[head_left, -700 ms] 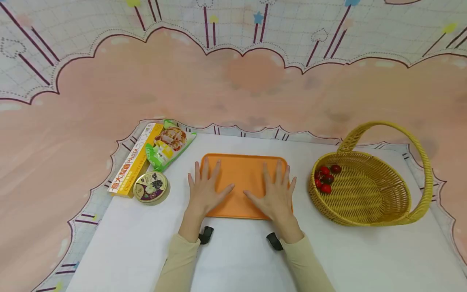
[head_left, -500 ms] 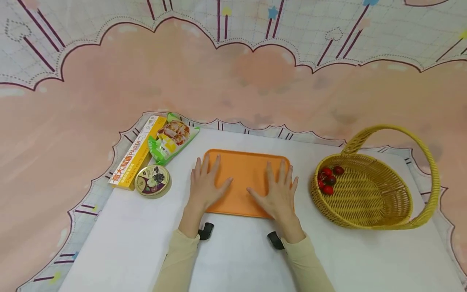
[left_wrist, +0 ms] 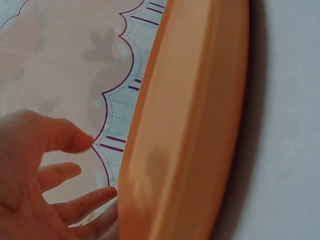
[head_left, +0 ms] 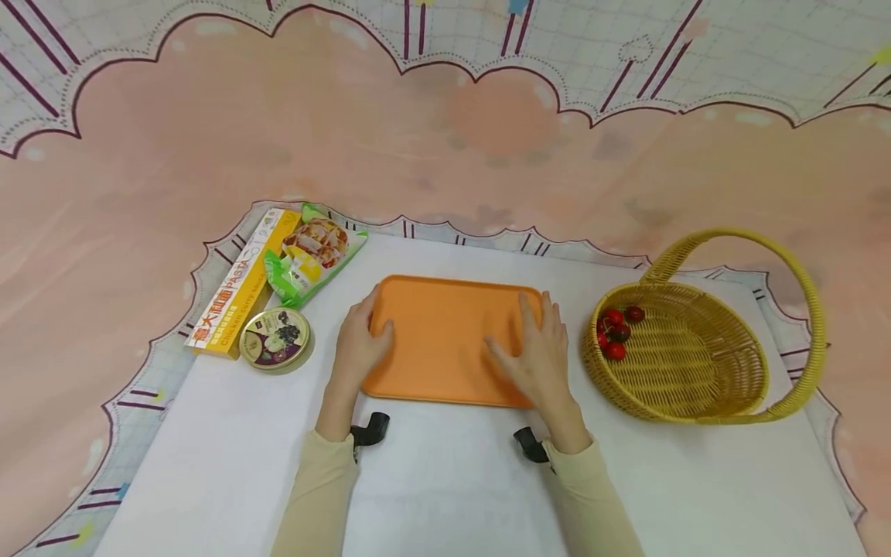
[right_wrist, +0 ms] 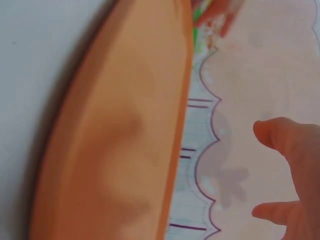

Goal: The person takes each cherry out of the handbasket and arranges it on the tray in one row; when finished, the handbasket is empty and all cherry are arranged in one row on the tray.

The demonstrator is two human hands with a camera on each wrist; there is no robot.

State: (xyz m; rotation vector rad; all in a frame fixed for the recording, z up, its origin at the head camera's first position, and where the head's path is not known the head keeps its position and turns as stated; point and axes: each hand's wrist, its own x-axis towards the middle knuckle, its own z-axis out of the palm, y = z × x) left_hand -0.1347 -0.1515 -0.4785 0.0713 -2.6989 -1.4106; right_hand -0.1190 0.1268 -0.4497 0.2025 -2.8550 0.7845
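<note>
An orange tray [head_left: 445, 340] lies flat in the middle of the white table. My left hand [head_left: 357, 344] hovers at its left edge, thumb over the tray and fingers bent loosely. In the left wrist view the fingers [left_wrist: 82, 206] spread near the tray's rim and hold nothing. Over the tray's right side is my right hand [head_left: 539, 356], fingers parted and thumb pointing inward. The right wrist view shows thumb and fingers [right_wrist: 275, 212] of that hand apart, gripping nothing, with a hand's shadow on the tray.
Left of the tray are a yellow pasta box [head_left: 244, 286], a green food packet [head_left: 313, 251] and a round tin [head_left: 275, 339]. A wicker basket [head_left: 682, 367] with a tall handle stands at the right, with several red cherry-like fruits [head_left: 616, 333] inside.
My left hand has moved left from over the tray to its edge, its fingers bending. My right hand has shifted slightly right and its fingers have bent a little. The head view has shifted.
</note>
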